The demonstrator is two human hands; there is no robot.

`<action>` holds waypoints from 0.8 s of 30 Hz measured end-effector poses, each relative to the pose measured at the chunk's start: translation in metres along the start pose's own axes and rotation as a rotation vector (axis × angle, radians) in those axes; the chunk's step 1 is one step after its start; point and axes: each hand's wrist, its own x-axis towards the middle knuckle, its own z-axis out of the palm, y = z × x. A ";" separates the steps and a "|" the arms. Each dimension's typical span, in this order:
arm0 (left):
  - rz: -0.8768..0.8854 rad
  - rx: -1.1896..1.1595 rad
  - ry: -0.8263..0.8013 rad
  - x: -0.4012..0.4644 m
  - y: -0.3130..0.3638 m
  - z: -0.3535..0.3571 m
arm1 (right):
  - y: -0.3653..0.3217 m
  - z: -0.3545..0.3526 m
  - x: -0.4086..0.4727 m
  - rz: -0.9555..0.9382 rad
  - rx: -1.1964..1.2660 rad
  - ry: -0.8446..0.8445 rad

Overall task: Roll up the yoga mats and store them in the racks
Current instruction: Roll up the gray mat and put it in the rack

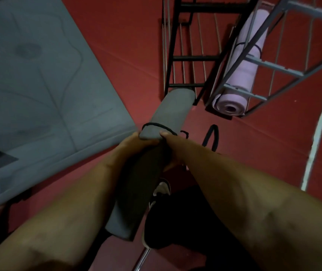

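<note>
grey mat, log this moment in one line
stage: storing | left hand + right hand: grip rolled grey mat, far end at black rack | pink mat: already racked

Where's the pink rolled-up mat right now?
The pink rolled mat lies inside the grey rack at the upper right of the head view, beside the black rack.

I see a rolled grey mat [156, 133], black strap near its middle, pointing at the black rack [177, 57], a rolled pink mat [248, 65] lying in the grey rack [269, 65], and a grey mat [39, 75] unrolled at left.
</note>
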 end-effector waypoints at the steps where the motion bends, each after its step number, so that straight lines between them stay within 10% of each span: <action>1: 0.004 -0.011 0.027 0.001 -0.007 -0.004 | -0.004 0.007 0.000 0.018 -0.035 -0.010; 12: -0.019 -0.135 0.143 -0.006 -0.008 0.002 | -0.033 0.003 0.003 0.125 -0.301 -0.025; 24: 0.028 -0.212 0.224 0.039 -0.019 0.043 | -0.003 -0.032 0.088 -0.139 -0.042 -0.023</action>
